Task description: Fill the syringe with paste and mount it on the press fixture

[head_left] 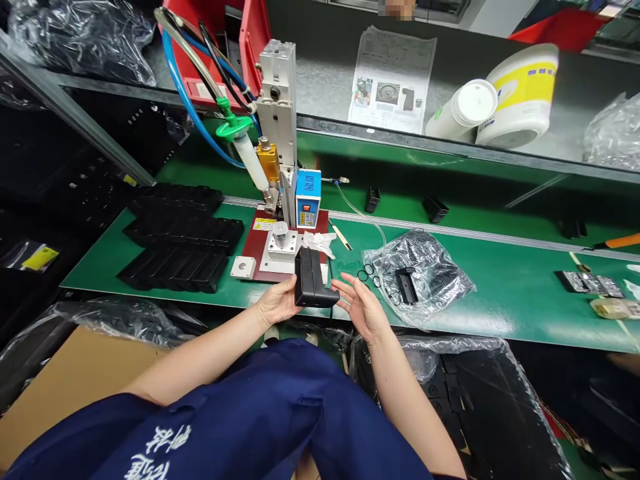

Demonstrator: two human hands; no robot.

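Note:
My left hand (279, 301) is closed round the left side of a black plastic housing (311, 283), held just over the bench's front edge. My right hand (364, 308) has its fingers apart beside the housing's right end; whether a fingertip touches it I cannot tell. Directly behind stands a dispensing machine (278, 120) with a green-capped syringe (251, 163) tilted above a metal fixture (281, 244). Several black rings (369, 269) lie to the right of my right hand, near a plastic bag (435, 270) with a black part (407, 285) on it.
Rows of black housings (175, 267) stand at the left of the green bench (505, 300). A blue control box (308, 198) adjoins the machine. White tubs (525, 100) and a printed sheet (393, 80) sit on the upper shelf. A cardboard box (85, 380) is below left.

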